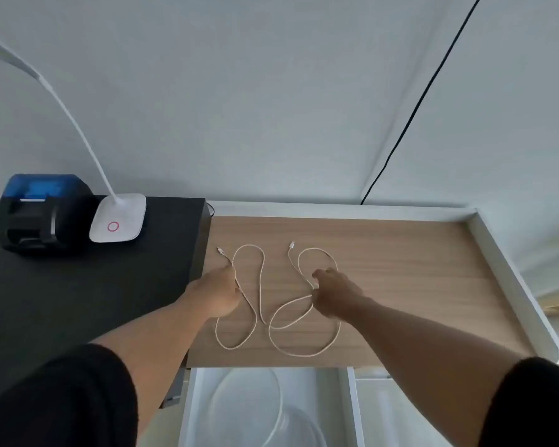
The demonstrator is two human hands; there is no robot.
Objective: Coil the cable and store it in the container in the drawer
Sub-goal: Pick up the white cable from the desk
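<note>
A thin white cable (261, 285) lies in loose loops on the wooden desk top (400, 269), one plug end at the far left, the other near the middle. My left hand (217, 293) rests over the cable's left stretch, fingers pinched on it just behind the left plug. My right hand (334, 295) is over the right loops, fingers curled down onto the cable. Below the desk's front edge a white drawer (349, 408) stands open with a clear round container (249, 404) inside.
A black cabinet top (62, 301) on the left carries a white desk lamp (118, 217) and a black and blue device (42, 214). A white raised rim (510, 279) borders the desk's right side. A black wire (410, 117) runs down the wall.
</note>
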